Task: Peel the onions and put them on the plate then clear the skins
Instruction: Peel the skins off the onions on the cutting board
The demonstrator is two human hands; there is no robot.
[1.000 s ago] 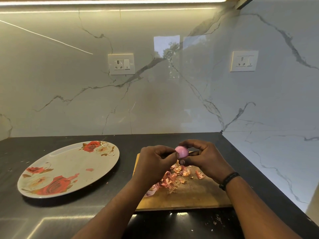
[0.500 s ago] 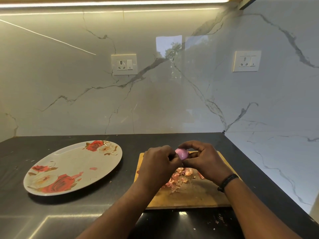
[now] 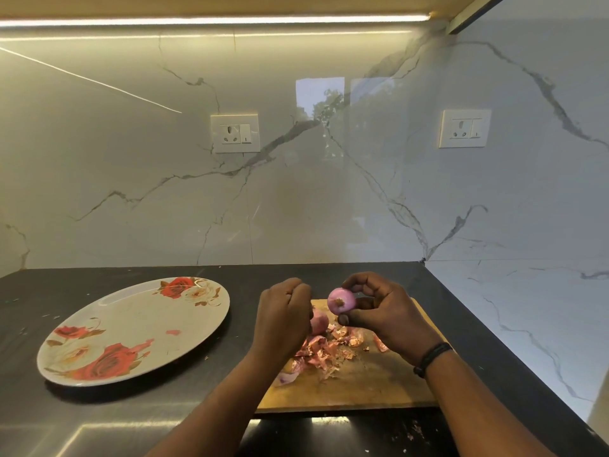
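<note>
My right hand (image 3: 389, 318) holds a small peeled pink onion (image 3: 341, 301) between thumb and fingers, above the far end of a wooden cutting board (image 3: 362, 387). Just left of it, my left hand (image 3: 285, 313) has its fingers curled, a small gap away from the onion. A dull pink piece of onion skin (image 3: 319, 321) shows right at its fingertips, seemingly pinched. A heap of loose pink and brown skins (image 3: 324, 351) lies on the board under both hands. The oval rose-patterned plate (image 3: 131, 331) sits to the left with only a pink scrap on it.
The black countertop (image 3: 99, 420) carries the plate and board, with small skin crumbs near the front edge. Marble walls close in behind and on the right, forming a corner close to the board. Two wall sockets (image 3: 235, 133) sit above the counter.
My left hand has pulled away from the onion to the left. My right hand has turned the onion so its root end faces me.
</note>
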